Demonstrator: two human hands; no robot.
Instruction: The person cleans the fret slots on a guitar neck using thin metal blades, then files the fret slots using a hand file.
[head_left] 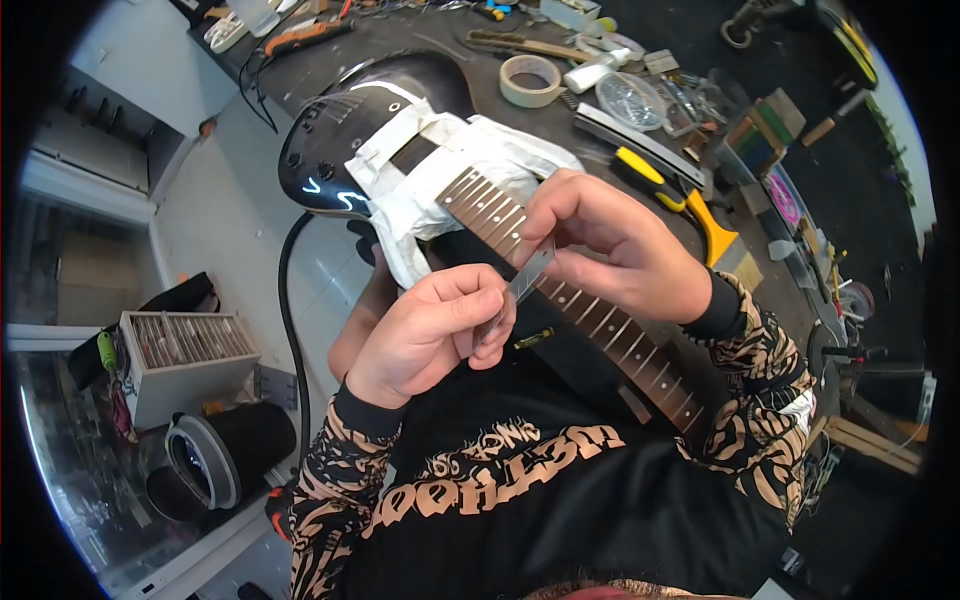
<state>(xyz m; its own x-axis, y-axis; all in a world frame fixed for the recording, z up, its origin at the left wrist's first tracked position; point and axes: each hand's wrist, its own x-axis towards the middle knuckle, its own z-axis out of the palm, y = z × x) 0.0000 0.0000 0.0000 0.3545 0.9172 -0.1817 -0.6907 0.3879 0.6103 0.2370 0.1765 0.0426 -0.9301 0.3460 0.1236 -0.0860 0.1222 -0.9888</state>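
Currently | metal strip between both hands, long axis slanting across the guitar neck | left hand grips its near end; right hand, over the neck, pinches the far end | strip-neck contact unclear

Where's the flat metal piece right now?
Near the middle of the head view: the flat metal piece is gripped in the left hand, its far end at the right hand, the fretboard behind.
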